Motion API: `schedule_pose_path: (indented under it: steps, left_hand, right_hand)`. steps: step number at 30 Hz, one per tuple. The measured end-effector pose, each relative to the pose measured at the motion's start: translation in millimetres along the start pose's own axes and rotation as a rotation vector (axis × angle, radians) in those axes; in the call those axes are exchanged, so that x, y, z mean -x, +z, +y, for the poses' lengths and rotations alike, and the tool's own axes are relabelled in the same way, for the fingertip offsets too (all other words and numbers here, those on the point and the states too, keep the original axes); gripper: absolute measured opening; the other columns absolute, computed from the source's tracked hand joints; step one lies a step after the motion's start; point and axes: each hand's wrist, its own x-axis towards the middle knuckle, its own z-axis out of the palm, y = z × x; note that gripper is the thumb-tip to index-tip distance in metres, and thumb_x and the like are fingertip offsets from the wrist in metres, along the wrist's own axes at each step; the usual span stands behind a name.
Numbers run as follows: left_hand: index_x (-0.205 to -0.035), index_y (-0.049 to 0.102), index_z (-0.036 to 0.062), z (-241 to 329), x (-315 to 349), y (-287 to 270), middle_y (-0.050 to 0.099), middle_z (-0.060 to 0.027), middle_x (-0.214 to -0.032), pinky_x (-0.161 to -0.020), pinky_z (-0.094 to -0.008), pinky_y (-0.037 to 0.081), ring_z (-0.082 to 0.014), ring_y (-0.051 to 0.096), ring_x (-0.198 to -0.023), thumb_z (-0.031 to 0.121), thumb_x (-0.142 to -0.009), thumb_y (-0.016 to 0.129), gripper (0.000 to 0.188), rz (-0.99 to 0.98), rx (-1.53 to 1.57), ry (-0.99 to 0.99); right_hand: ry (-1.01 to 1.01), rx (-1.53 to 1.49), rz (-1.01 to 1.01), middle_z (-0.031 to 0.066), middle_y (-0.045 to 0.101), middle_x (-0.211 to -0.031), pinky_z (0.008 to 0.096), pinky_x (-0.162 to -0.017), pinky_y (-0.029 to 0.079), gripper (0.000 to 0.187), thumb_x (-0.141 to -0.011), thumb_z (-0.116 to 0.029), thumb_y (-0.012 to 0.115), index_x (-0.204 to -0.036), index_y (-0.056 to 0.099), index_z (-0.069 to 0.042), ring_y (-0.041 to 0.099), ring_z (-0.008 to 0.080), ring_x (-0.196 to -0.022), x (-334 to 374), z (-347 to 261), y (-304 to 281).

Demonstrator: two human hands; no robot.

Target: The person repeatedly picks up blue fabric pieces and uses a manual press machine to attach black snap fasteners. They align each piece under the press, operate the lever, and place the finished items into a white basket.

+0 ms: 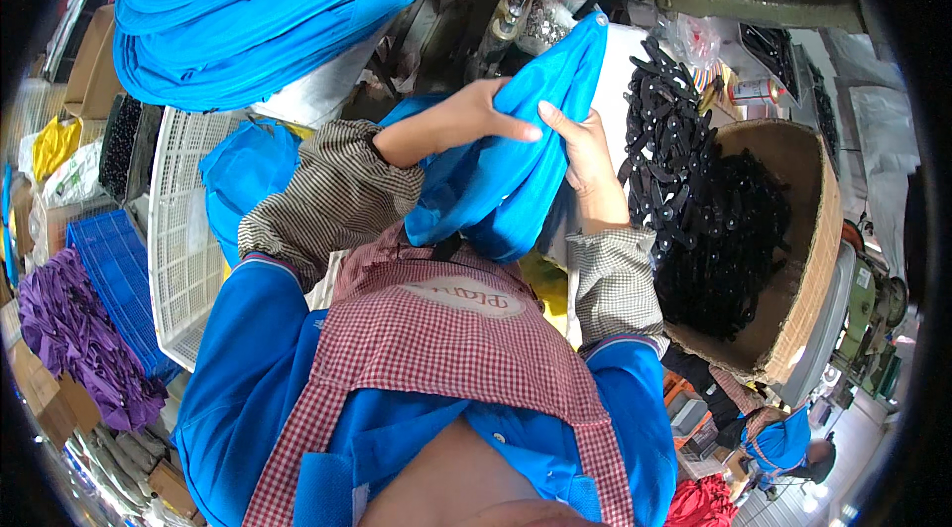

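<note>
A bunched piece of blue fabric (531,170) hangs between my hands in front of my chest, its narrow upper end pointing up and to the right. A small pale round piece sits at that tip. My left hand (471,120) is closed on the fabric's left side, thumb across the front and the other fingers mostly hidden behind it. On the right edge my right hand (587,155) pinches the cloth, its thumb pressed on the front. The lower folds hang down against my checked apron (466,329).
A tall stack of blue fabric pieces (268,11) lies at the far left. Below it stands a white plastic basket (183,230) with blue cloth. Many black strips (674,180) spill into a cardboard box (815,259) at right. Another person (783,443) is at the lower right.
</note>
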Motion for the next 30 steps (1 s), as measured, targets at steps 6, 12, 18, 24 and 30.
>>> schedule_pose_path:
  steps: [6, 12, 18, 24, 30]
  left_hand:
    - [-0.112, 0.052, -0.0033, 11.8, -9.4, -25.2, 0.061, -0.0077, -0.099, -0.08, -0.0294, 0.046, -0.0133, 0.057, -0.087, 0.015, -0.073, 0.069, 0.046, 0.034, -0.15, -0.033]
    - [-0.103, 0.058, -0.0024, 31.1, -33.1, -55.1, 0.062, -0.0063, -0.094, -0.076, -0.0272, 0.046, -0.0122, 0.057, -0.084, 0.015, -0.074, 0.068, 0.035, 0.003, -0.069, -0.041]
    - [-0.098, 0.062, -0.0007, 42.6, -71.1, -84.3, 0.064, -0.0058, -0.089, -0.075, -0.0274, 0.046, -0.0132, 0.06, -0.079, 0.014, -0.074, 0.066, 0.028, 0.05, -0.011, 0.005]
    - [-0.1, 0.061, -0.0004, 47.6, -69.5, -90.1, 0.063, -0.0077, -0.093, -0.076, -0.0291, 0.046, -0.015, 0.059, -0.081, 0.02, -0.075, 0.065, 0.032, 0.091, -0.037, -0.135]
    - [-0.102, 0.059, -0.0028, 44.3, -55.7, -91.5, 0.063, -0.0114, -0.096, -0.076, -0.0291, 0.047, -0.0185, 0.061, -0.081, 0.024, -0.078, 0.065, 0.037, 0.027, -0.176, -0.045]
  right_hand:
    - [-0.06, 0.216, 0.046, 0.0087, 0.063, -0.092, 0.0296, -0.073, 0.049, 0.031, -0.077, -0.017, 0.067, -0.1, 0.058, 0.001, 0.06, 0.0154, -0.08, -36.2, -13.4, 10.0]
    - [-0.159, 0.211, 0.049, 0.009, 0.061, -0.095, 0.0298, -0.075, 0.047, 0.031, -0.08, -0.018, 0.064, -0.102, 0.056, 0.003, 0.058, 0.0163, -0.082, -68.3, -28.3, 18.0]
    - [-0.355, 0.274, 0.134, 0.0082, 0.059, -0.1, 0.0305, -0.081, 0.043, 0.027, -0.076, -0.007, 0.062, -0.102, 0.056, 0.001, 0.055, 0.0186, -0.089, -122.0, -39.2, 16.4]
    - [-0.225, 0.215, 0.122, 0.0084, 0.059, -0.101, 0.0308, -0.08, 0.046, 0.034, -0.075, -0.007, 0.066, -0.106, 0.055, 0.0, 0.056, 0.0187, -0.089, -133.0, -32.4, 10.7]
    - [-0.101, 0.171, 0.098, 0.0116, 0.062, -0.093, 0.0332, -0.07, 0.051, 0.04, -0.079, -0.026, 0.065, -0.104, 0.056, 0.004, 0.06, 0.0206, -0.08, -124.6, -20.1, 7.4]
